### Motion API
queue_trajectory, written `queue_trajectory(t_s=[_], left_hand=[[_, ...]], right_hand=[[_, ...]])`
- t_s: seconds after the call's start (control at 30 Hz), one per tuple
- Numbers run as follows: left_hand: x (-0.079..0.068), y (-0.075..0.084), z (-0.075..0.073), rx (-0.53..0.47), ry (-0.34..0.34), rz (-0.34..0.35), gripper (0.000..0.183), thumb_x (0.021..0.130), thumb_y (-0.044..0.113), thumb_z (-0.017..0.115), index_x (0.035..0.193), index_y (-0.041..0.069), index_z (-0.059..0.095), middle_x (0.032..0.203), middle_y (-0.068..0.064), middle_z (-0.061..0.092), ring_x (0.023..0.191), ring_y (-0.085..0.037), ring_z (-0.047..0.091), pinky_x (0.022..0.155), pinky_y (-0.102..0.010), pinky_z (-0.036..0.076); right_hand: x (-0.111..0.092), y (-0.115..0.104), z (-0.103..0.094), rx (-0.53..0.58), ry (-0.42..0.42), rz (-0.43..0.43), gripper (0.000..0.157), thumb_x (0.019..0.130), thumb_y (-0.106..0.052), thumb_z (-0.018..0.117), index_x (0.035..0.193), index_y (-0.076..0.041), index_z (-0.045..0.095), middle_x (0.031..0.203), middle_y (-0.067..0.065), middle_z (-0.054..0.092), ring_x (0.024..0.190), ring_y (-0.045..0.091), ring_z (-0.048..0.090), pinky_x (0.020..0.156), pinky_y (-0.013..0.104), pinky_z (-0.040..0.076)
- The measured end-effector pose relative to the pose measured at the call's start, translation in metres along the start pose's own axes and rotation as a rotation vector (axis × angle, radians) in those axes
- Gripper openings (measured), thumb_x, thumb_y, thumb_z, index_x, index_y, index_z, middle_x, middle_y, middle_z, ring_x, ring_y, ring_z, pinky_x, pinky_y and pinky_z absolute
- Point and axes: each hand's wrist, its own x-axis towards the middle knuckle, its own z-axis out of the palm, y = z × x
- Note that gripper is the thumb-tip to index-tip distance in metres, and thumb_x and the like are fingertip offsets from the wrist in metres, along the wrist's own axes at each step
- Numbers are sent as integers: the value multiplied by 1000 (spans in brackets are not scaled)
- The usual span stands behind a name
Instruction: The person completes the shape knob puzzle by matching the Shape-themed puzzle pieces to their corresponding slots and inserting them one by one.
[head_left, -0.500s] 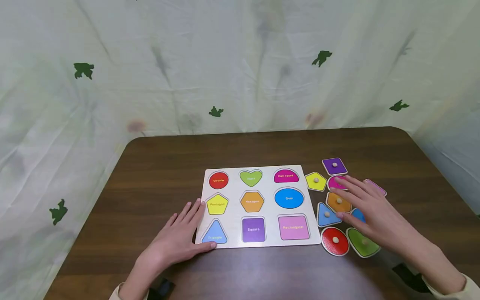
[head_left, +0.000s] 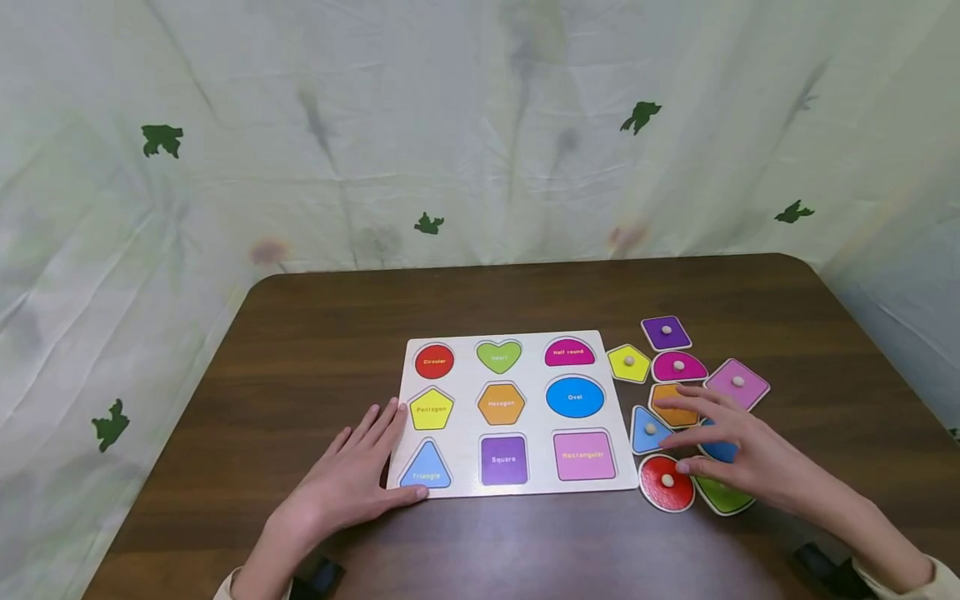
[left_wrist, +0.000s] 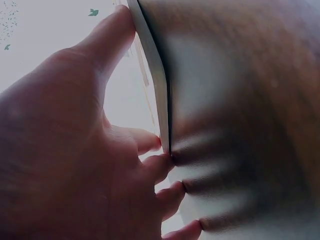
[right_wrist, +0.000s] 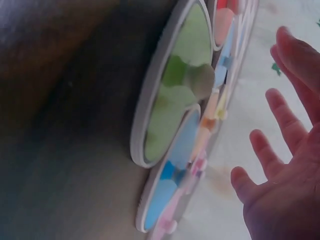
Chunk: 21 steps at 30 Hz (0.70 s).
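Observation:
A white shape board (head_left: 465,467) with printed, labelled shapes lies on the table. My left hand (head_left: 352,475) rests at its lower left corner, fingers outstretched along the left side and thumb on the front edge. My right hand (head_left: 738,446) hovers over the knobbed pieces with thumb and fingers spread, holding nothing. Its thumb tip is close to the knob of the red circle (head_left: 663,497); its fingers overlap the blue triangle (head_left: 643,442) and orange hexagon (head_left: 662,392). Partly hidden beneath it are the green heart (right_wrist: 192,42) and the blue oval (right_wrist: 160,197).
Beyond the right hand lie a yellow pentagon (head_left: 621,372), a magenta half round (head_left: 678,367), a purple square (head_left: 664,335) and a pink rectangle (head_left: 737,385). The brown table (head_left: 330,317) ends at a pale curtain (head_left: 480,125) with green leaf shapes.
My right hand has come lower and nearer, from over the half round towards the red circle, its fingers bending a little. The pink rectangle and half round are now uncovered. My left hand stays put.

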Motion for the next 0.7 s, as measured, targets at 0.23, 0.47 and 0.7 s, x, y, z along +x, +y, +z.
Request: queue_trajectory(t_s=[0.23, 0.47, 0.7], left_hand=[[-1, 0, 0, 2, 0, 1, 115, 73, 77, 63, 158, 12, 21, 164, -8, 15, 149, -34, 11, 114, -62, 16], [1, 0, 0, -10, -8, -14, 116, 72, 76, 65, 158, 12, 22, 163, -9, 17, 148, -36, 12, 113, -63, 16], [1, 0, 1, -11, -8, -25, 116, 71, 76, 65, 158, 13, 22, 163, -9, 18, 148, -36, 12, 113, -64, 16]], right_hand=[[2, 2, 9, 71, -74, 26, 30, 76, -38, 84, 104, -44, 75, 138, -6, 54, 134, 31, 31, 85, 50, 53], [2, 5, 12, 49, -90, -1, 27, 76, -41, 83, 102, -45, 75, 135, -8, 56, 135, 32, 30, 84, 35, 55], [2, 5, 14, 38, -126, -35, 29, 76, -38, 84, 103, -44, 75, 135, -6, 54, 131, 32, 31, 82, 35, 55]])
